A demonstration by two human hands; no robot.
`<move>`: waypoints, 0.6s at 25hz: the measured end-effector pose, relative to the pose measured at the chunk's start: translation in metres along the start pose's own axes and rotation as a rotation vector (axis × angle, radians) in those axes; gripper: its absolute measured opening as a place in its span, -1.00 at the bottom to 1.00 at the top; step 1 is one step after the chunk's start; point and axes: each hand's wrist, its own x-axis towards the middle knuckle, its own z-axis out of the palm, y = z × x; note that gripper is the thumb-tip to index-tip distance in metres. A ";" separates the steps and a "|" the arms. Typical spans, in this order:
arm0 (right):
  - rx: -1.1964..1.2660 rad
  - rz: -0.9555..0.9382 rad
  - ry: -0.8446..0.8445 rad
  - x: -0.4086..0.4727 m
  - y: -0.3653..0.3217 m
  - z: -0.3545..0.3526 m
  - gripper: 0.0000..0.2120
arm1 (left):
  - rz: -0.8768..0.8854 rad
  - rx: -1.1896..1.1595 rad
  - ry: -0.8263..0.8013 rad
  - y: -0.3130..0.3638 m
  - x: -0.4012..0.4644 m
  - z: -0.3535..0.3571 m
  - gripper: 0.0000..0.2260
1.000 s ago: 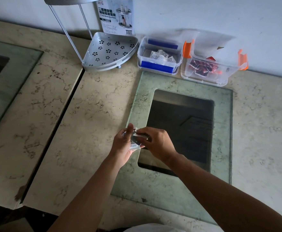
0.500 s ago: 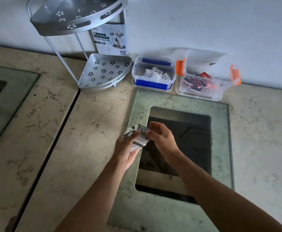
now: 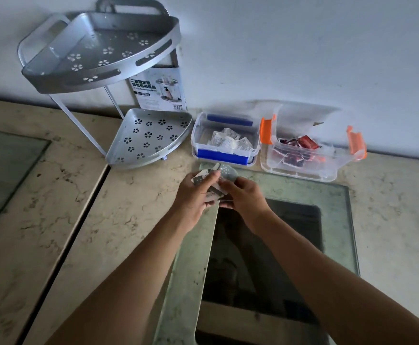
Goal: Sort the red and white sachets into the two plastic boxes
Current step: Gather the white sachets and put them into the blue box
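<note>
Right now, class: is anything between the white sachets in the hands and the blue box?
Nothing visible. Both hands hold the white sachets just in front of the blue box; its top is open, and only bare counter lies between.

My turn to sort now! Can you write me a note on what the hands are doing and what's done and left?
Left hand: holds a small bunch of white sachets.
Right hand: fingers pinch the same bunch, just in front of the boxes.
Blue-clip box: open, white sachets inside.
Orange-clip box: open, red sachets inside.
Done: both boxes hold sorted sachets; no loose sachets show on the counter.
Left: drop the held bunch into the blue-clip box, if all are white.
</note>
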 end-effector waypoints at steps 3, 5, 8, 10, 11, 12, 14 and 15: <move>-0.028 -0.096 0.114 0.047 -0.026 -0.005 -0.80 | 0.075 0.065 -0.038 0.035 0.041 0.010 -0.63; -0.062 -0.131 0.191 0.080 -0.037 -0.009 -0.82 | 0.108 0.169 -0.051 0.053 0.072 0.015 -0.59; -0.260 -0.129 0.361 0.124 -0.047 -0.016 -0.73 | 0.194 0.406 0.014 0.067 0.123 0.028 -0.66; -0.382 -0.075 0.422 0.144 -0.052 -0.017 -0.63 | 0.215 0.520 0.040 0.071 0.152 0.037 -0.70; -0.400 -0.049 0.423 0.155 -0.053 -0.020 -0.63 | 0.213 0.558 0.041 0.072 0.167 0.041 -0.71; -0.392 -0.022 0.396 0.162 -0.057 -0.021 -0.68 | 0.212 0.601 0.035 0.071 0.180 0.044 -0.71; -0.384 -0.006 0.335 0.172 -0.060 -0.021 -0.76 | 0.219 0.725 0.028 0.068 0.206 0.046 -0.74; -0.396 -0.012 0.316 0.177 -0.058 -0.022 -0.76 | 0.225 0.777 0.029 0.065 0.216 0.046 -0.77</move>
